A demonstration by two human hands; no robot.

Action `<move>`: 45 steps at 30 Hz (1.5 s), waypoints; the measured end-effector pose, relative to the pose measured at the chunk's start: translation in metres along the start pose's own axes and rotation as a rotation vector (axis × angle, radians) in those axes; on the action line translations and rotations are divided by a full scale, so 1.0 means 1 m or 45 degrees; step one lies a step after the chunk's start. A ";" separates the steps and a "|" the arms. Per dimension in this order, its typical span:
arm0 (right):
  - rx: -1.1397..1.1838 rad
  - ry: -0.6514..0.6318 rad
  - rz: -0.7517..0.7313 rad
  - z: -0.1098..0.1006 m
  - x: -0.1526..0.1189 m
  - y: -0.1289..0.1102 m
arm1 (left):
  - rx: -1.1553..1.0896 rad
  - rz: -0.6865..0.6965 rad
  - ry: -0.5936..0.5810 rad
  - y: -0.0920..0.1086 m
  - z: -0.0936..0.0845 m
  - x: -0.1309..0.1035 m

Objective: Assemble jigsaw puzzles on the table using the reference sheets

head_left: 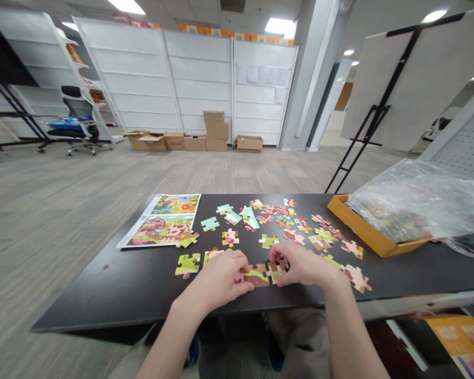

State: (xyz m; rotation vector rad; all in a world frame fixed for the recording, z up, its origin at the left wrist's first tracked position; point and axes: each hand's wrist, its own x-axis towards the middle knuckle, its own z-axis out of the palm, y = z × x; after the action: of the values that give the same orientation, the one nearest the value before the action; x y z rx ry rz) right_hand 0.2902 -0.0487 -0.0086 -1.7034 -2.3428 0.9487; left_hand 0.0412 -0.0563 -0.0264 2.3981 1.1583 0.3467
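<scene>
Near the front edge of the black table, my left hand [224, 276] has its thumb and fingers closed on a pink and green puzzle piece, partly hidden by them. Against its right side lies a green and brown piece [258, 276]. My right hand [298, 264] pinches a brown and cream puzzle piece [275, 270], which is at the right end of that green and brown piece; whether they interlock is unclear. A green piece [188, 265] lies left of my left hand. Beyond my hands are a pig piece [230, 237] and a green piece [268, 241].
A printed picture sheet [161, 221] lies at the table's left. Several loose pieces spread across the middle and right, among them a brown and white one [356, 278]. An orange box [373, 237] with plastic wrapping [422, 197] stands at the right of the table [102, 295].
</scene>
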 end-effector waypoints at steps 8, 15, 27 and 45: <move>-0.002 -0.032 -0.034 0.001 0.003 -0.008 | 0.030 0.045 0.021 -0.004 0.004 -0.001; -0.030 -0.027 -0.014 0.001 0.003 -0.009 | 0.038 0.046 0.017 -0.003 0.003 -0.001; -0.092 -0.009 0.001 0.002 0.002 -0.012 | 0.047 0.032 0.014 -0.003 0.002 0.000; -0.070 0.072 0.218 -0.008 -0.008 0.027 | -0.001 -0.039 -0.023 0.007 -0.006 -0.001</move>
State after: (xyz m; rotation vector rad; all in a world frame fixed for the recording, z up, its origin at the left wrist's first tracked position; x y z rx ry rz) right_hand 0.3189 -0.0472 -0.0149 -1.9516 -2.2362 0.8548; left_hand 0.0425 -0.0593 -0.0181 2.3752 1.1849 0.3153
